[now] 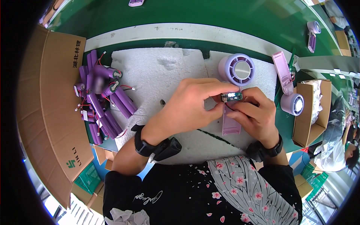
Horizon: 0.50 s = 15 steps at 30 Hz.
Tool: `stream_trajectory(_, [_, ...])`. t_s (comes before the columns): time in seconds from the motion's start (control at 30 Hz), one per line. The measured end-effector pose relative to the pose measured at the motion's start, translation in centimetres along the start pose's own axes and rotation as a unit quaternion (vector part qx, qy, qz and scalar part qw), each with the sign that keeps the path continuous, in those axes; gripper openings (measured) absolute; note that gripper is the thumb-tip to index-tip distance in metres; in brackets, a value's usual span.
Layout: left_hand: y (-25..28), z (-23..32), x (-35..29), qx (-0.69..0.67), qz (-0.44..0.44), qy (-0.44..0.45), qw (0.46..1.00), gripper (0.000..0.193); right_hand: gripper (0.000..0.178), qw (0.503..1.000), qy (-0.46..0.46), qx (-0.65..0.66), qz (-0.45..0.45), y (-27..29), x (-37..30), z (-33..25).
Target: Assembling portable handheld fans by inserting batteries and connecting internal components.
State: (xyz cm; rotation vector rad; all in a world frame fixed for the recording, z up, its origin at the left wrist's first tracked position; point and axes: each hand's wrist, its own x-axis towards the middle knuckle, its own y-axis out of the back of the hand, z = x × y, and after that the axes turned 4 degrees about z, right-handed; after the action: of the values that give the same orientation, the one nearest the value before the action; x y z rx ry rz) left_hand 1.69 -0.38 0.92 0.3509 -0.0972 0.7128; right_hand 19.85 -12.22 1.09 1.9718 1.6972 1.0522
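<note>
A lilac handheld fan (225,67) lies on the white foam with its round head away from me and its open pink handle (231,125) toward me. Over the handle, a small green circuit board (233,96) sits between the thumb and index finger of my left hand (193,103), which are closed on it. My right hand (258,112) is closed at the board's right end, beside a dark wire running down into the handle. What its fingertips pinch is hidden.
Purple battery cells (108,120) with red and black leads are heaped left, beside a large cardboard box (52,105). Another open fan (288,90) lies right, near a small carton (309,120). A green belt (180,13) beyond a pale rail (150,33) carries more fans.
</note>
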Motion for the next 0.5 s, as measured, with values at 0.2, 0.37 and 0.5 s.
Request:
stream_trajectory(0.2, [-0.2, -0.2, -0.1, 0.02, 0.007, -0.014, 1.0, 0.041, 0.035, 0.99, -0.083, 0.052, 0.098, -1.1, 0.5, -1.2])
stream_trajectory(0.37, [-0.3, -0.2, -0.1, 0.023, 0.027, -0.023, 0.999, 0.037, 0.045, 0.996, -0.035, 0.026, 0.074, -1.1, 0.5, -0.8])
stream_trajectory(0.5, [-0.4, -0.4, -0.2, 0.021, 0.035, -0.011, 0.999, 0.034, 0.044, 0.995, -0.046, 0.027, 0.082, -1.1, 0.4, -0.8])
